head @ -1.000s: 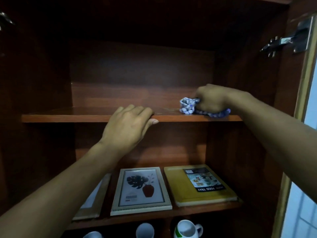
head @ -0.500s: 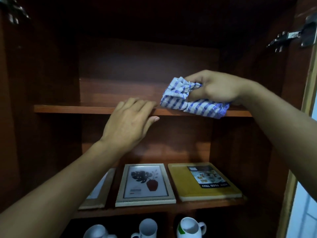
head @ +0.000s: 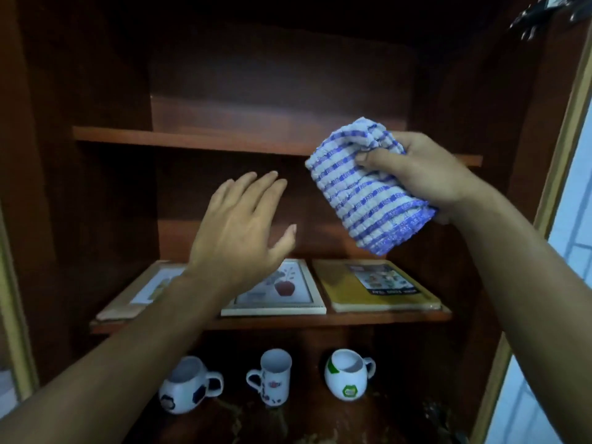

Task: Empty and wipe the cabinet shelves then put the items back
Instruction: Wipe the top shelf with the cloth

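blue-striped cloth (head: 365, 193) gripped in right hand (head: 426, 174); left hand (head: 240, 232) spread.

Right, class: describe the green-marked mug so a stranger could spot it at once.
In the wooden cabinet, look below the shelf holding picture frames. Three white mugs stand in a row; take the rightmost mug, round-bellied, the only one with green markings.
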A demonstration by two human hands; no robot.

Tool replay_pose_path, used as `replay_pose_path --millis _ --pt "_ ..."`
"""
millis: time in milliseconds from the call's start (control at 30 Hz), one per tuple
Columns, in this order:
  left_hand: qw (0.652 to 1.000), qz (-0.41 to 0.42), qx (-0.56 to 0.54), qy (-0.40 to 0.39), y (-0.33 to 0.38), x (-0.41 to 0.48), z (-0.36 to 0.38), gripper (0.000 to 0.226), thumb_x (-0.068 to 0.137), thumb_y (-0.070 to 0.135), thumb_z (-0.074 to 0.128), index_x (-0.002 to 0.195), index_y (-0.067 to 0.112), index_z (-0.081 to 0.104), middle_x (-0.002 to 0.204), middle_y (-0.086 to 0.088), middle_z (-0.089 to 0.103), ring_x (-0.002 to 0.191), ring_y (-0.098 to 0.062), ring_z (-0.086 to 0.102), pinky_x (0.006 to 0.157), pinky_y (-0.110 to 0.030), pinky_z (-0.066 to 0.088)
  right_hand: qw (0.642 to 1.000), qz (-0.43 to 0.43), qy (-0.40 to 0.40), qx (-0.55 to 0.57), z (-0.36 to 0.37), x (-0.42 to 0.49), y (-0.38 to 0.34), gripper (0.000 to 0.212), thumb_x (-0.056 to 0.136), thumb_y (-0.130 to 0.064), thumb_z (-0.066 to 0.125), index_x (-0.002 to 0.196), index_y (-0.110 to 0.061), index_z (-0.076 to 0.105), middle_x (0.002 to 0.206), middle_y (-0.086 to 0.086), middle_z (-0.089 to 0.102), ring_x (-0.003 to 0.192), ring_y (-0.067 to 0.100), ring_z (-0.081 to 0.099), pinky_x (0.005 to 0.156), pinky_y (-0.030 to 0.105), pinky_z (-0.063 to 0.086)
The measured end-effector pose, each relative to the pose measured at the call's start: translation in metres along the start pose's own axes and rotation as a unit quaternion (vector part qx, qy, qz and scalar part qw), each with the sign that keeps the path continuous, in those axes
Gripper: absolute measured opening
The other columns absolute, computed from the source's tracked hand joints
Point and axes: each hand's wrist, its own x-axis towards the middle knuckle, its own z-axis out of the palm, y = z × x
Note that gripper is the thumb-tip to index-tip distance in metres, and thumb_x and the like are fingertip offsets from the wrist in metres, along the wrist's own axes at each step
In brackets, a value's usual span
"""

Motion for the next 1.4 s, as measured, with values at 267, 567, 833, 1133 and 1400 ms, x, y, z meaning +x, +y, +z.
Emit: replay_pose_path --millis 267,567,833,1133,1400 --pt "0.993 -0.038 0.037 -0.107 0.025 -0.068 0.002 0.069 0.087 0.049 0.050 0.138 0.002 0.048 0.144 -0.014 0.049 0.137 -0.032 0.041 0.113 -0.050 0.028 0.982 0.132 0.050 0.128 0.030 -0.072 0.046 0.015 0.093 -0.017 0.061 0.103 -0.008 0.068 0.095 0.016 0.075 0.087 0.030 0.073 0.076 0.041 0.059" --pt "0.988 -0.047 -0.016 -0.144 0.060 -0.138 -0.009 0.062 0.085 0.045 0.049 0.133 0.006 0.052 0.137 -0.017 0.054 0.132 -0.037 0.044 0.110 -0.052 0.031 0.946 0.262 0.060 0.179 0.053 -0.170 0.092 0.018 0.094 -0.022 0.061 0.105 -0.010 0.068 0.095 0.015 0.075 0.084 0.032 0.073 0.069 0.037 0.058" --pt "0.971 -0.083 -0.045 -0.220 0.100 -0.200 -0.013 0.062 0.086 0.044 0.045 0.129 0.003 0.058 0.133 -0.019 0.058 0.126 -0.038 0.051 0.108 -0.054 0.038 0.890 0.392 0.090 0.216 0.060 -0.261 0.142 0.017 0.095 -0.022 0.060 0.108 -0.012 0.066 0.095 0.015 0.075 0.085 0.034 0.073 0.076 0.043 0.058" --pt "0.948 -0.131 -0.086 -0.277 0.127 -0.267 -0.018 0.056 0.083 0.041 0.053 0.125 0.004 0.061 0.128 -0.017 0.062 0.119 -0.037 0.057 0.098 -0.053 0.046 0.831 0.499 0.087 0.229 0.084 -0.326 0.204 0.024 0.096 -0.020 0.059 0.113 -0.004 0.065 0.099 0.021 0.073 0.091 0.040 0.071 0.084 0.051 0.056" --pt "0.939 -0.131 -0.079 -0.307 0.131 -0.282 -0.037 0.058 0.077 0.041 0.060 0.124 0.005 0.063 0.128 -0.017 0.062 0.119 -0.039 0.058 0.102 -0.055 0.044 0.843 0.526 0.069 0.090 0.087 -0.342 0.237 0.026 0.096 -0.021 0.060 0.114 -0.003 0.064 0.099 0.017 0.073 0.087 0.036 0.071 0.080 0.045 0.057"
